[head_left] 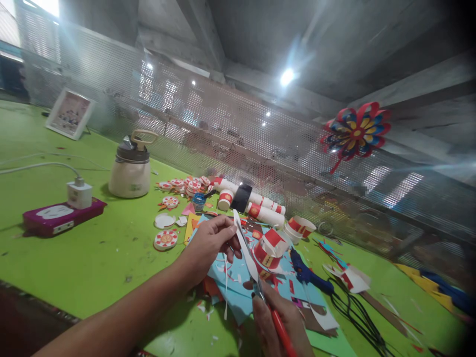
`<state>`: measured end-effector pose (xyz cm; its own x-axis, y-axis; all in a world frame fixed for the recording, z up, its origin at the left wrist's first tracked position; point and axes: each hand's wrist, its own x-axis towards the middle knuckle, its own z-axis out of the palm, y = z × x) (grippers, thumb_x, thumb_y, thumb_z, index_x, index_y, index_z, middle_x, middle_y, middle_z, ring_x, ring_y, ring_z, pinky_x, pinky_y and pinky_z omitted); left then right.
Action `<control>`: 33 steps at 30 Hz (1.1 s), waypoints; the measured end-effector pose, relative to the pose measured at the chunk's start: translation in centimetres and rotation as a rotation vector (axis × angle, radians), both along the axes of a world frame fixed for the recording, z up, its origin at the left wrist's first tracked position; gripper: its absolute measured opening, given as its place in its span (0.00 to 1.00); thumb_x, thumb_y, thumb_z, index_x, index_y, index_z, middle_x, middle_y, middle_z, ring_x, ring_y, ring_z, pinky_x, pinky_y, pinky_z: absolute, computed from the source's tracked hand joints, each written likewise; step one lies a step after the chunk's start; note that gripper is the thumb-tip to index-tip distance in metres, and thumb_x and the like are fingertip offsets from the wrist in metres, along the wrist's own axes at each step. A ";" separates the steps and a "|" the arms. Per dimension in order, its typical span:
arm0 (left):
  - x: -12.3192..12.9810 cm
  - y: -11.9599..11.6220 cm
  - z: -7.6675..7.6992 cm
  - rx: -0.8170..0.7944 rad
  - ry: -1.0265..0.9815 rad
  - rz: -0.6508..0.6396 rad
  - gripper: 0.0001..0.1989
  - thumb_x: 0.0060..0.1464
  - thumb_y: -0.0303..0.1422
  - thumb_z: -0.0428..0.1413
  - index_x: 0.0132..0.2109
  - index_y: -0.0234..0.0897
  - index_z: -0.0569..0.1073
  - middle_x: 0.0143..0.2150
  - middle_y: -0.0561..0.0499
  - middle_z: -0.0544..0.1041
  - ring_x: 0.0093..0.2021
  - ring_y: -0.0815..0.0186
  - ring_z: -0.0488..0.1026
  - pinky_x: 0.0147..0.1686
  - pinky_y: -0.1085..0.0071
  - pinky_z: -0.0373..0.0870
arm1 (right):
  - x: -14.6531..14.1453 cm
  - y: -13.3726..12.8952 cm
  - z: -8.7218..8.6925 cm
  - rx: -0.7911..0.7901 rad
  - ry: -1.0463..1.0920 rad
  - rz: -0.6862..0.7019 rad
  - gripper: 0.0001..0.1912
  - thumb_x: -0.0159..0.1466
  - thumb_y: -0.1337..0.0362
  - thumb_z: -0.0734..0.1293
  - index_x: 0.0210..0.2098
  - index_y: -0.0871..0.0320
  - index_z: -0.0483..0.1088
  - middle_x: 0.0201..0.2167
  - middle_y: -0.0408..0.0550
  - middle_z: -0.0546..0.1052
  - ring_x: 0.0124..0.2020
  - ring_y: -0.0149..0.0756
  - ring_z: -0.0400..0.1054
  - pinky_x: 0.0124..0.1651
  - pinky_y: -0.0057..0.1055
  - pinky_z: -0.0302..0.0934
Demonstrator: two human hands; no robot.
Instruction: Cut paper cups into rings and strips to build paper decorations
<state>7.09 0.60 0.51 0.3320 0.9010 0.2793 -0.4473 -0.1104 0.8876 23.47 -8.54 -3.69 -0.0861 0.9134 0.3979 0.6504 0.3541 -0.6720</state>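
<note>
My left hand (217,237) pinches the upper end of a narrow white paper strip (248,258) between thumb and fingers. Low in the view, my right hand (277,312) is closed around red-handled scissors (280,329). Their blades point up and away from me, along the strip; I cannot tell how far apart they are. Beneath both hands lie light-blue paper sheets (232,292) strewn with red and white scraps. Just beyond the right hand stand cut red-and-white paper cup pieces (269,250).
A blue glue gun (307,272) with a black cord lies at right. Behind are white paper rolls (266,214) and round paper pieces (166,240). Leftward stand a cream jar (130,173), a purple power strip (63,215) and a photo frame (70,113). Perforated mesh (238,129) borders the green table.
</note>
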 end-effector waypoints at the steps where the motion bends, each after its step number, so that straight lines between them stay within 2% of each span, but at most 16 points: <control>1: 0.0 0.0 0.0 -0.001 -0.002 0.002 0.11 0.53 0.36 0.55 0.28 0.34 0.65 0.21 0.52 0.72 0.21 0.69 0.70 0.20 0.75 0.63 | 0.0 0.0 0.0 0.005 0.007 0.000 0.24 0.64 0.48 0.56 0.40 0.59 0.73 0.22 0.45 0.70 0.25 0.36 0.66 0.28 0.28 0.59; 4: 0.1 -0.1 -0.1 -0.010 -0.003 -0.015 0.10 0.53 0.35 0.55 0.28 0.34 0.65 0.21 0.52 0.71 0.20 0.69 0.70 0.19 0.75 0.63 | -0.2 0.2 0.0 -0.004 0.037 0.013 0.24 0.64 0.47 0.56 0.39 0.58 0.74 0.23 0.47 0.71 0.28 0.37 0.67 0.31 0.29 0.61; 9: 0.4 0.0 -0.4 -0.041 -0.031 -0.078 0.10 0.53 0.34 0.55 0.28 0.34 0.65 0.21 0.53 0.71 0.20 0.70 0.70 0.18 0.76 0.63 | -0.3 0.1 0.5 -0.064 0.042 0.047 0.24 0.64 0.47 0.55 0.40 0.58 0.72 0.23 0.45 0.70 0.25 0.34 0.63 0.26 0.28 0.56; 12: 0.3 0.1 -0.5 -0.057 -0.025 -0.100 0.09 0.53 0.34 0.53 0.28 0.34 0.65 0.21 0.52 0.71 0.20 0.70 0.70 0.18 0.76 0.63 | -0.3 0.1 0.7 -0.062 0.061 0.057 0.24 0.65 0.47 0.54 0.40 0.58 0.72 0.23 0.45 0.70 0.26 0.34 0.63 0.28 0.28 0.57; 14: 0.2 0.2 -0.4 -0.059 -0.013 -0.091 0.10 0.54 0.34 0.53 0.28 0.34 0.65 0.22 0.52 0.71 0.21 0.69 0.70 0.18 0.76 0.63 | -0.3 0.0 0.8 -0.046 0.050 0.037 0.24 0.65 0.47 0.54 0.37 0.58 0.72 0.21 0.44 0.69 0.25 0.34 0.62 0.28 0.28 0.56; 19: -0.1 0.4 -0.2 -0.027 0.007 -0.027 0.09 0.55 0.34 0.52 0.29 0.34 0.65 0.22 0.52 0.71 0.21 0.69 0.69 0.18 0.76 0.63 | -0.2 -0.1 0.7 -0.052 0.008 -0.002 0.23 0.65 0.47 0.55 0.38 0.58 0.72 0.19 0.42 0.67 0.17 0.29 0.54 0.20 0.26 0.48; 28: 0.1 0.6 -0.2 0.025 0.076 0.001 0.11 0.53 0.38 0.54 0.29 0.35 0.65 0.21 0.53 0.71 0.21 0.69 0.70 0.19 0.75 0.63 | -0.2 -0.1 1.1 -0.049 0.005 -0.020 0.22 0.63 0.48 0.58 0.36 0.59 0.73 0.24 0.46 0.72 0.24 0.34 0.63 0.27 0.28 0.55; 33: 0.1 0.7 -0.4 0.018 0.037 -0.043 0.11 0.51 0.37 0.56 0.28 0.35 0.65 0.21 0.53 0.71 0.20 0.69 0.70 0.19 0.74 0.64 | -0.3 -0.2 1.3 -0.112 0.048 -0.011 0.22 0.64 0.47 0.57 0.36 0.59 0.72 0.22 0.44 0.69 0.20 0.31 0.58 0.22 0.26 0.52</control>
